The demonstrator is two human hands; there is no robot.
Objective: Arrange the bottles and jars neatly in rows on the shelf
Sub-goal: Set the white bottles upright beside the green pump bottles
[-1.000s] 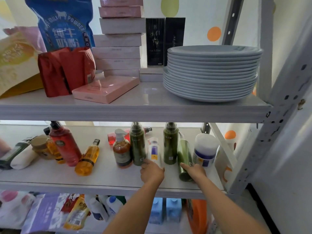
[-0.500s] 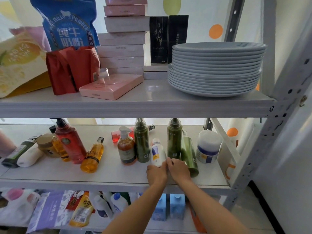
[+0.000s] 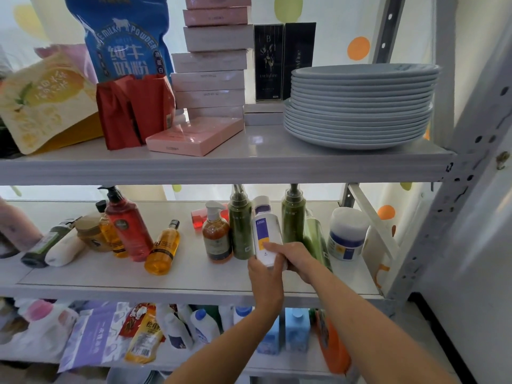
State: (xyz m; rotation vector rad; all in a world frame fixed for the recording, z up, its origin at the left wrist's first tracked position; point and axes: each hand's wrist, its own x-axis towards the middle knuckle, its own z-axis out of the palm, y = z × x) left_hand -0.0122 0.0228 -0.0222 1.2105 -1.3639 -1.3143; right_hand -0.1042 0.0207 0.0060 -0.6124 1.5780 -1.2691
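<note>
Middle shelf (image 3: 166, 281), lower centre of frame. The left hand (image 3: 264, 275) and right hand (image 3: 296, 259) have their fingers curled round the white bottle (image 3: 266, 239), held just beside a green pump bottle (image 3: 241, 231). Mid-placement, probably; the next move calls for setting it upright, in line with the row.

Glossy white plastic bottle (image 3: 266, 239); beside it, matt green bottles (image 3: 241, 231); smooth, faintly shiny shelf (image 3: 194, 275).

Item: white bottle (image 3: 266, 236), gripped at its base by left hand (image 3: 264, 275) and right hand (image 3: 298, 258), seemingly clear of shelf (image 3: 194, 278).
</note>
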